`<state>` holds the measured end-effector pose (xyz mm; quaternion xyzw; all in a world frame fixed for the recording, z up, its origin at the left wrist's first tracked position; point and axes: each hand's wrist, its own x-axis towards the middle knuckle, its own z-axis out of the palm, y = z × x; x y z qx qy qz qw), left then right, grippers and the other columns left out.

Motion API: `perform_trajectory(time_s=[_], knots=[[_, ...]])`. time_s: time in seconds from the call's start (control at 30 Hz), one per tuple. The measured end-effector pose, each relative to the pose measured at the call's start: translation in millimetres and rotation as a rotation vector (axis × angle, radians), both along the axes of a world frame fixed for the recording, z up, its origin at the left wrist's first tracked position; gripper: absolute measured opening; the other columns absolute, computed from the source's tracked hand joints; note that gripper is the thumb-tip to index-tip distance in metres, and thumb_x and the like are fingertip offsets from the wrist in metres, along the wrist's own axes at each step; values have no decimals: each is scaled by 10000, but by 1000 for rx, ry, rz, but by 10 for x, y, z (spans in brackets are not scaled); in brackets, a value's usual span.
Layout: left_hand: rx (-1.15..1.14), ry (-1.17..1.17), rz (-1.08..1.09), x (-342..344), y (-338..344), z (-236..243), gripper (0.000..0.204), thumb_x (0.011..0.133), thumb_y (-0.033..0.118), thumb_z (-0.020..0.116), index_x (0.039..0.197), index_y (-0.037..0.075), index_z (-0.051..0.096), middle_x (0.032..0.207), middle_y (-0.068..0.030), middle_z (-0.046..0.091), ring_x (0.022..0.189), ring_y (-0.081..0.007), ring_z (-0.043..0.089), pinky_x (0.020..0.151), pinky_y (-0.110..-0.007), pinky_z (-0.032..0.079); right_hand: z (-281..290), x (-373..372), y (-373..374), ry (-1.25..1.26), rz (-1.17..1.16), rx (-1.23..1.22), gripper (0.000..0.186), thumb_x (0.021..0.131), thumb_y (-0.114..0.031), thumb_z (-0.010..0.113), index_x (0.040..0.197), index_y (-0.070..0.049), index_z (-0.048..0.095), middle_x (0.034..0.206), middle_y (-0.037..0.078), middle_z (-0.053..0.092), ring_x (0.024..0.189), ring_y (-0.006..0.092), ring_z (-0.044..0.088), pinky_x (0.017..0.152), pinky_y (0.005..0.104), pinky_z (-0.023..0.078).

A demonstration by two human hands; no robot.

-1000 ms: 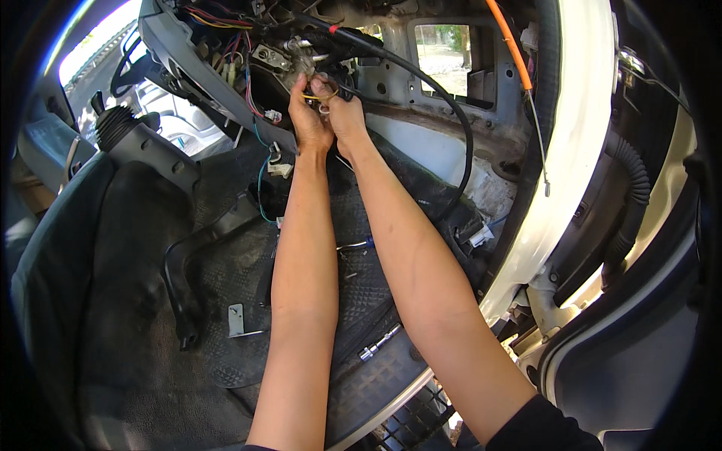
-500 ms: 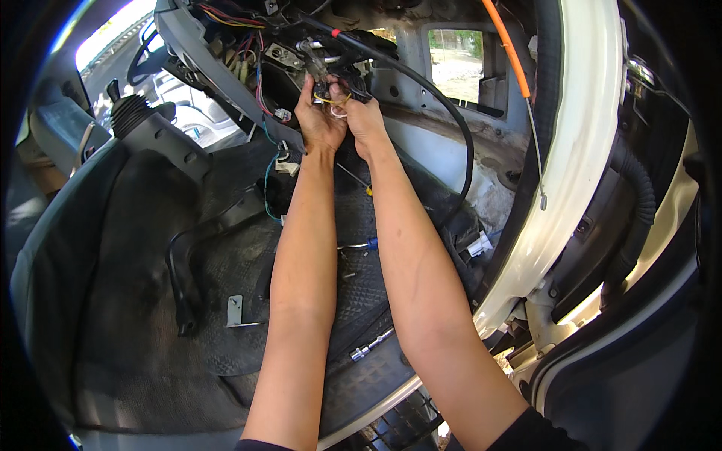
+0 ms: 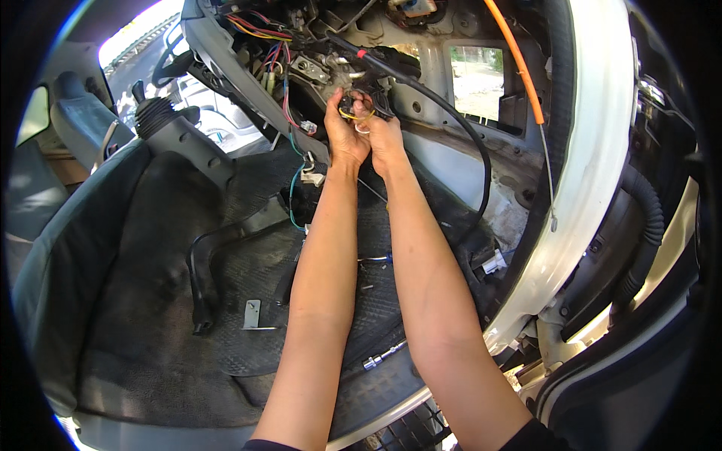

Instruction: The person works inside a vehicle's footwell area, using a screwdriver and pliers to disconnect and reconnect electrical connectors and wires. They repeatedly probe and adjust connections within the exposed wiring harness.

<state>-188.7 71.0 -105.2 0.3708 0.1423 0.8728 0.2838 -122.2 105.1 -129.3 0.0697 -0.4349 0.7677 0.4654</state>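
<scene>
Both my arms reach forward into the opened dashboard area of a vehicle cab. My left hand (image 3: 347, 141) and my right hand (image 3: 385, 137) are close together, fingers curled in on a small dark part with a yellow and a white wire (image 3: 347, 104). The fingers hide much of it, so I cannot make out its exact kind. Just beyond my hands lie a bare metal bracket (image 3: 310, 69) and black hoses. Left of my left hand hangs a bundle of coloured wires (image 3: 286, 94) with a white connector (image 3: 307, 127) at its end.
On the floor mat lie a black curved duct (image 3: 201, 278), a small metal bracket (image 3: 252, 312) and a socket extension (image 3: 383, 355). A thick black cable (image 3: 459, 113) arches right of my hands. An orange-sheathed cable (image 3: 519, 60) hangs by the white door frame (image 3: 579, 173). A gear lever (image 3: 150, 109) stands left.
The whole view has shifted, so the cab and my arms sit further right and lower. Both hands stay together on the wired part, with slight finger movement.
</scene>
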Motion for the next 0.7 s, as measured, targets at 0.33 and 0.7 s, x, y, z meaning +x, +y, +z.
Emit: perform_trajectory(time_s=[0.33, 0.7], knots=[[9, 27, 33, -69, 35, -31, 317, 918, 369, 606, 859, 58, 629, 783, -56, 657, 662, -160, 626, 604, -258, 520, 1, 8, -16, 21, 39, -23, 286, 873, -162, 800, 1130, -75, 708, 900, -29, 678, 677, 51, 509, 620, 237, 411], [-17, 8, -5, -38, 14, -35, 330, 957, 341, 558, 842, 38, 619, 770, -89, 650, 714, -196, 647, 627, -274, 535, -28, -34, -4, 49, 48, -51, 267, 871, -99, 759, 1130, -60, 706, 964, -11, 692, 766, 72, 548, 688, 245, 430]])
